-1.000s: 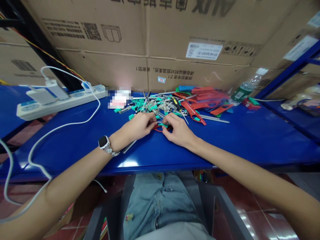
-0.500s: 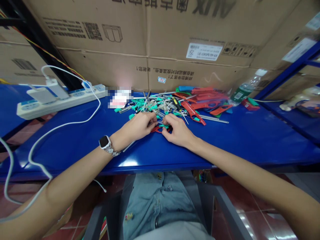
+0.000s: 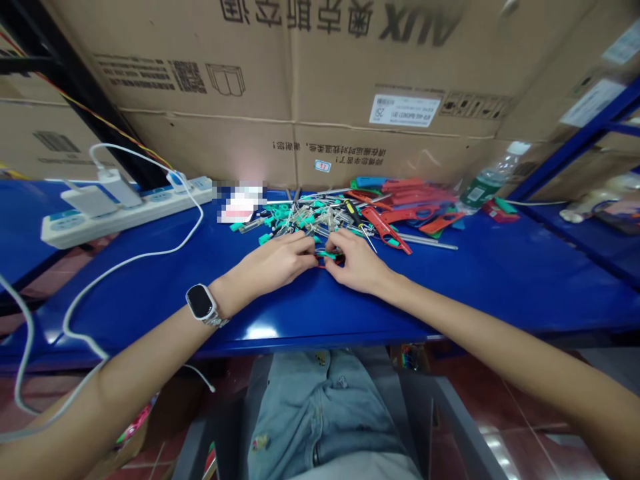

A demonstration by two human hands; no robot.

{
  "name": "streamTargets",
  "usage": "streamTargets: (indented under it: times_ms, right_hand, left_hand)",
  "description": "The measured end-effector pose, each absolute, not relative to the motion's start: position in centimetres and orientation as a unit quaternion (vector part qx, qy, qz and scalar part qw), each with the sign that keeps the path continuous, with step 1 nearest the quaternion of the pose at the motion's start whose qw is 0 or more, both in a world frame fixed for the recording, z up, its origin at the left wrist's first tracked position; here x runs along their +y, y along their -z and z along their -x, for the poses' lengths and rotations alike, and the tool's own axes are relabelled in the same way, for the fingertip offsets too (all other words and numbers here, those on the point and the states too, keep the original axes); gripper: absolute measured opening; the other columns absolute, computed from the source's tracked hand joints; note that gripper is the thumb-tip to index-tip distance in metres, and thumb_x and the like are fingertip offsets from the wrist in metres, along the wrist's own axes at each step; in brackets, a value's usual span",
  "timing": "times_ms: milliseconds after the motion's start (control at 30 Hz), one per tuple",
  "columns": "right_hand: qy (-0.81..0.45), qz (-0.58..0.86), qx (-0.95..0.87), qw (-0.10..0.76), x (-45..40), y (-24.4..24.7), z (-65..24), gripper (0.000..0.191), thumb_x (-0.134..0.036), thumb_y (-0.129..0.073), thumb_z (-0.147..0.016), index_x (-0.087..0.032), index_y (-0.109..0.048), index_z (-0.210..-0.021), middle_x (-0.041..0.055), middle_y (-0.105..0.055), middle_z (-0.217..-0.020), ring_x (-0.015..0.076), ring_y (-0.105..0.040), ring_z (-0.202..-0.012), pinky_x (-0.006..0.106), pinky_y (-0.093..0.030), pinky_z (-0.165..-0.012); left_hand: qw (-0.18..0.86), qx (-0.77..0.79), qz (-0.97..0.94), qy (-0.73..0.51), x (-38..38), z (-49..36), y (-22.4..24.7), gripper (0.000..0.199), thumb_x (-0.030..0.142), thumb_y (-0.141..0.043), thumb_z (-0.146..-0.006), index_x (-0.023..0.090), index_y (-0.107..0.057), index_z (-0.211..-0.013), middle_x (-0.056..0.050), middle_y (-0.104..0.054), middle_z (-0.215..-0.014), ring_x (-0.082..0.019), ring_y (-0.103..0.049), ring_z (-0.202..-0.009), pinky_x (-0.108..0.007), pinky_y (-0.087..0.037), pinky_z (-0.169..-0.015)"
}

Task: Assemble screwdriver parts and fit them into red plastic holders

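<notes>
My left hand is closed at the near side of the parts pile, its thumb and fingertips pinched at the left end of a small red lighter casing. From the other side my right hand curls its fingers and thumb round the same casing. A green plastic piece shows between the two hands. Fingers cover most of the casing. Just beyond lies a heap of green plastic parts with thin wires and metal bits. A yellow-and-black screwdriver rests on the heap, right of my fingers.
Red gun-shaped casings and metal tubes lie at the back right, near a plastic bottle. A white power strip with chargers and a cable stands left. A large cardboard box rises behind the blue table.
My left hand has shifted slightly, its fingers straighter and closer to my right hand, and now hides more of the red casing. A thin rod under my left wrist no longer shows.
</notes>
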State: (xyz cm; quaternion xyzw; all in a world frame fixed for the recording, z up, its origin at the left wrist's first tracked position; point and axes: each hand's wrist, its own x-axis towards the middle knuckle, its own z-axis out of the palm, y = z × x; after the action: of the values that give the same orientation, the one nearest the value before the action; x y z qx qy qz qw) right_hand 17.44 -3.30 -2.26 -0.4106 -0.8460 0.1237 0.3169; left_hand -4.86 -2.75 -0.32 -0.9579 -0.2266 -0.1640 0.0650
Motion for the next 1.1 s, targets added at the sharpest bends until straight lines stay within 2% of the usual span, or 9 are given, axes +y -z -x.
streamTargets:
  times_ms: [133,300,500,600,733,800,900,967,1100]
  right_hand:
    - [-0.117,0.423,-0.85,0.292,-2.6,1.6,-17.7,0.011,-0.018,-0.064,-0.083,-0.021,-0.055,-0.078,0.0044,-0.06,-0.089,0.022,-0.058,-0.086,0.038,-0.048,-0.077]
    - [-0.144,0.388,-0.846,0.336,-2.2,2.1,-17.9,0.02,-0.02,-0.065,-0.087,-0.022,-0.052,-0.071,0.0049,-0.065,-0.088,0.0223,-0.061,-0.087,0.04,-0.048,-0.084]
    - [-0.168,0.406,-0.833,0.336,-2.0,2.5,-18.1,0.014,-0.021,-0.068,-0.085,-0.022,-0.053,-0.083,0.0045,-0.062,-0.092,0.0226,-0.061,-0.089,0.041,-0.051,-0.083]
    - [-0.194,0.417,-0.819,0.343,-1.6,2.4,-18.3,0.025,-0.024,-0.073,-0.081,-0.023,-0.051,-0.092,0.0042,-0.061,-0.096,0.0224,-0.061,-0.091,0.042,-0.053,-0.085]
    - [-0.178,0.419,-0.825,0.334,-1.5,2.4,-18.4,0.027,-0.031,-0.075,-0.082,-0.023,-0.051,-0.09,0.005,-0.06,-0.096,0.0235,-0.06,-0.091,0.045,-0.052,-0.086]
    - [-0.171,0.407,-0.828,0.345,-1.6,2.1,-18.6,0.024,-0.032,-0.074,-0.083,-0.023,-0.054,-0.092,0.0056,-0.062,-0.098,0.0239,-0.061,-0.093,0.045,-0.053,-0.087]
    - [-0.162,0.386,-0.834,0.359,-1.8,1.2,-19.7,0.009,-0.023,-0.065,-0.089,-0.022,-0.06,-0.097,0.0071,-0.066,-0.102,0.0237,-0.064,-0.098,0.045,-0.053,-0.089]
    - [-0.153,0.383,-0.846,0.338,-1.9,0.5,-20.9,0.01,-0.019,-0.063,-0.089,-0.021,-0.065,-0.098,0.0073,-0.068,-0.102,0.0235,-0.065,-0.097,0.044,-0.054,-0.088]
    - [-0.175,0.368,-0.879,0.248,-2.3,-0.1,-23.4,0.011,-0.024,-0.069,-0.09,-0.021,-0.073,-0.1,0.0067,-0.068,-0.096,0.0218,-0.065,-0.087,0.042,-0.054,-0.082]
  left_hand:
    - [0.062,-0.229,0.958,0.162,-2.4,5.0,0.1,0.028,0.019,-0.05,-0.104,0.017,-0.077,-0.098,-0.009,-0.066,-0.096,-0.022,-0.061,-0.09,-0.035,-0.051,-0.079]
    - [0.071,-0.246,0.954,0.154,-2.6,5.0,0.3,0.03,0.019,-0.047,-0.105,0.017,-0.077,-0.1,-0.011,-0.066,-0.099,-0.023,-0.061,-0.092,-0.037,-0.052,-0.08]
    - [0.071,-0.234,0.957,0.157,-3.2,4.7,0.7,0.03,0.015,-0.046,-0.104,0.015,-0.076,-0.101,-0.013,-0.067,-0.133,-0.025,-0.061,-0.106,-0.041,-0.053,-0.092]
    - [0.079,-0.224,0.96,0.15,-3.3,4.8,0.8,0.03,0.014,-0.044,-0.105,0.015,-0.074,-0.11,-0.011,-0.07,-0.133,-0.024,-0.061,-0.106,-0.039,-0.053,-0.093]
    - [0.065,-0.226,0.957,0.168,-3.4,5.0,0.9,0.029,0.015,-0.045,-0.104,0.015,-0.074,-0.112,-0.012,-0.073,-0.129,-0.025,-0.062,-0.106,-0.041,-0.054,-0.093]
    - [0.059,-0.228,0.957,0.168,-3.5,5.0,0.8,0.03,0.016,-0.045,-0.104,0.015,-0.075,-0.111,-0.012,-0.074,-0.126,-0.025,-0.063,-0.105,-0.041,-0.055,-0.092]
    - [0.059,-0.233,0.956,0.167,-3.5,5.0,0.8,0.032,0.018,-0.044,-0.105,0.016,-0.076,-0.109,-0.013,-0.073,-0.127,-0.026,-0.063,-0.106,-0.042,-0.055,-0.091]
    - [0.06,-0.234,0.955,0.169,-3.5,5.0,0.8,0.032,0.019,-0.044,-0.105,0.017,-0.076,-0.108,-0.012,-0.073,-0.128,-0.026,-0.063,-0.107,-0.042,-0.055,-0.091]
    - [0.072,-0.236,0.954,0.169,-3.7,5.1,0.8,0.027,0.021,-0.048,-0.104,0.018,-0.074,-0.111,-0.01,-0.073,-0.13,-0.026,-0.063,-0.109,-0.041,-0.053,-0.092]
